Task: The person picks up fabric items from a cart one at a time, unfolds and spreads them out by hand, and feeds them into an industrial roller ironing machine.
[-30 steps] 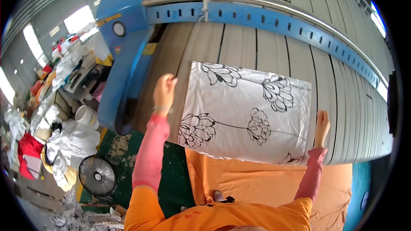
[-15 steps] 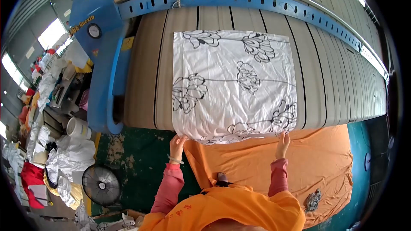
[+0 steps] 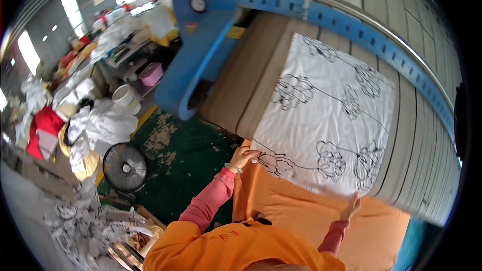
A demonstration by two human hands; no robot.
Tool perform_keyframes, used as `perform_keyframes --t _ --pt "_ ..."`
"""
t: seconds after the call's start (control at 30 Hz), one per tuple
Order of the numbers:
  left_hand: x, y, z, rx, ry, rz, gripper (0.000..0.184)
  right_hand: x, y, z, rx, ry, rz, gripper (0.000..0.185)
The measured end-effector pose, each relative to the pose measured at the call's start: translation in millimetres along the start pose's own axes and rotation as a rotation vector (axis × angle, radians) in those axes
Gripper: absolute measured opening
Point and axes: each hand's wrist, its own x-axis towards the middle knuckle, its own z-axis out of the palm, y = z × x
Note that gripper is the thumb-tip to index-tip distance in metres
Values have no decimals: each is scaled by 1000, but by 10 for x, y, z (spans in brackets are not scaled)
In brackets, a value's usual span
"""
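Note:
A white cloth point(image 3: 321, 120) printed with black flower outlines lies mostly flat over the grey-brown banded surface of a large blue machine point(image 3: 201, 55). Its near edge hangs at the front of that surface. My left hand point(image 3: 243, 157) pinches the cloth's near left corner between thumb and fingers. At the near right corner is my right hand point(image 3: 351, 207), its fingertips at the cloth's edge. Blur hides whether those fingers grip the fabric.
An orange sheet point(image 3: 301, 211) spreads below the machine's front. On the green floor to the left stands a black fan point(image 3: 125, 167). Beyond it are a white bucket point(image 3: 126, 98), a pink basket point(image 3: 151, 74) and heaped fabrics point(image 3: 103, 120). More printed cloth point(image 3: 95, 231) lies lower left.
My view has turned left, so the machine and cloth appear shifted right and tilted. More of the cloth's near part lies spread out flat. My left hand keeps hold of its corner.

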Motion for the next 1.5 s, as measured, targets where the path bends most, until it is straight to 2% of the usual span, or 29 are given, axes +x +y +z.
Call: perform_keyframes --t 0.03,0.13,0.17,0.23,0.27,0.37,0.47,0.53,0.57,0.6,0.63,0.67,0.7,0.77,0.8,0.9,0.93,0.97,1.03,1.1,1.17,1.2,1.23,1.27,1.3,1.33,1.37,1.4,1.5 --pt "-35 51 -3 -75 50 -13 20 399 123 -89 -229 -199 -180 45" --pt "-3 -62 34 -24 71 74 19 534 226 -103 -15 -180 -279 36" --pt "-8 -13 92 -105 68 84 16 554 305 -118 48 -168 -246 36" --pt "-68 91 120 115 55 -41 15 575 492 -106 173 -147 -178 37" --pt "4 -280 128 -49 89 79 14 545 548 -90 128 -169 -144 33" --pt "124 -1048 34 165 148 72 14 302 676 -79 -17 -223 -46 27" --pt "-66 -1022 23 216 204 52 19 907 1803 -498 -241 -266 55 16" --pt "-202 -1178 -4 97 298 74 20 1205 2528 -797 -1037 -464 -391 28" --pt "-292 -1124 -53 162 303 6 19 613 1921 -484 -561 -287 317 25" --pt "-472 -1054 -125 226 310 -67 17 699 2127 -603 -689 -546 587 30" --pt "-643 -982 -224 288 316 -141 17 722 2358 -654 -767 -765 655 38" --pt "-782 -1109 -348 86 298 -187 17 580 2424 -566 -852 -963 708 44" --pt "-944 -1377 -505 -114 275 -231 18 334 2275 -432 -974 -1097 655 43" --pt "-1320 -1828 -943 4 140 -256 20 -476 1471 124 -1149 -1299 513 41" --pt "-1601 -1704 -1023 -54 258 -379 20 -780 1175 323 -1162 -1385 452 41" --pt "-2489 -1334 -1301 -33 518 -588 19 -901 1499 815 -738 -1745 291 27" --pt "-2781 -1307 -1410 -82 610 -536 18 -956 1347 980 -753 -1751 -145 24" --pt "-3060 -1270 -1507 -130 701 -481 17 -1248 771 1264 -738 -1711 -580 22" --pt "-3583 -1142 -1647 -82 954 -398 15 -1452 454 1631 -283 -1597 -217 37" --pt "-4233 -1321 -1897 103 1185 -177 13 -1645 -67 1885 -19 -1592 -264 56" --pt "-4790 -981 -1953 412 1474 -171 14 -1777 -178 2017 110 -1574 -166 64" --pt "-5079 -825 -1899 736 1627 -128 15 -1764 -154 2129 63 -1612 -219 64" --pt "-5394 -789 -1967 825 1798 -173 15 -1773 -57 2190 35 -1598 -264 65" --pt "-5651 -639 -1914 669 1927 -142 16 -1733 82 2298 -16 -1595 -343 66" --pt "-5844 -323 -1806 1023 2067 -114 16 -1748 147 2341 -13 -1566 -322 62" --pt "-6002 -90 -1604 1019 2238 -182 20 -1747 225 2395 -10 -1537 -301 59" --pt "-6232 40 -1450 1069 2372 -504 27 -1773 252 2463 -17 -1515 -308 59" --pt "-6469 9 -1475 1228 2463 -456 36 -1815 256 2481 -16 -1493 -313 60" --pt "-6916 88 -1187 1130 2732 -637 51 -1818 237 2561 -30 -1444 -363 61"
